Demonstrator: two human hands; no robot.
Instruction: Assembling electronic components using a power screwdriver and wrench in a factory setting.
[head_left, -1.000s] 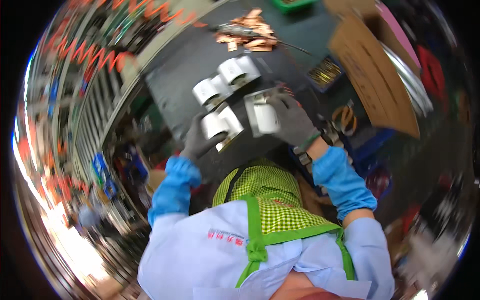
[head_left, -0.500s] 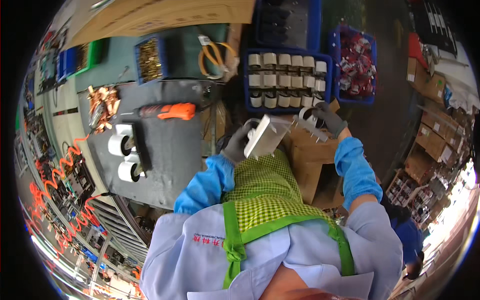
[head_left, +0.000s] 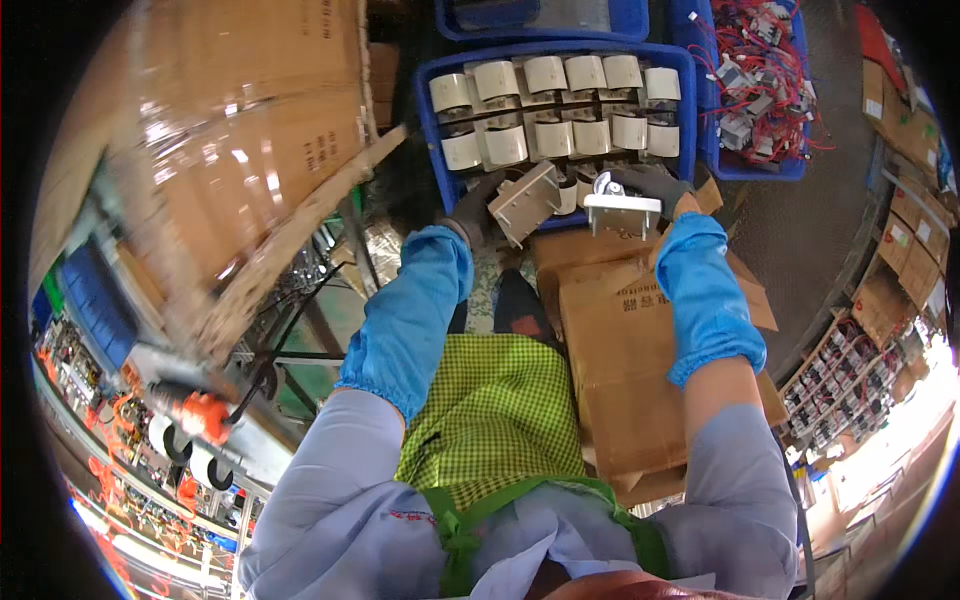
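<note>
My left hand (head_left: 474, 210), in a dark glove, is closed on a silver metal plate part (head_left: 527, 204) with pins along its edges, tilted over the near edge of a blue crate (head_left: 429, 130). My right hand (head_left: 658, 188), also gloved, grips a second plate part (head_left: 622, 205), seen almost edge-on with pins pointing toward me and a rounded piece behind it. In the crate stand rows of white cylinders (head_left: 545, 75) with metal plates between them. The near row is partly hidden by my hands and the parts.
Close in front of me stands a cardboard box (head_left: 630, 350). A blue bin (head_left: 803, 110) of red-wired parts sits right of the crate. Large cartons (head_left: 250, 130) rise at the left; an orange power tool (head_left: 205, 416) lies on the worktable at lower left.
Both hands have reached forward to the crate's near side with the metal parts. My view has swung away from the worktable, and the crate now appears larger.
</note>
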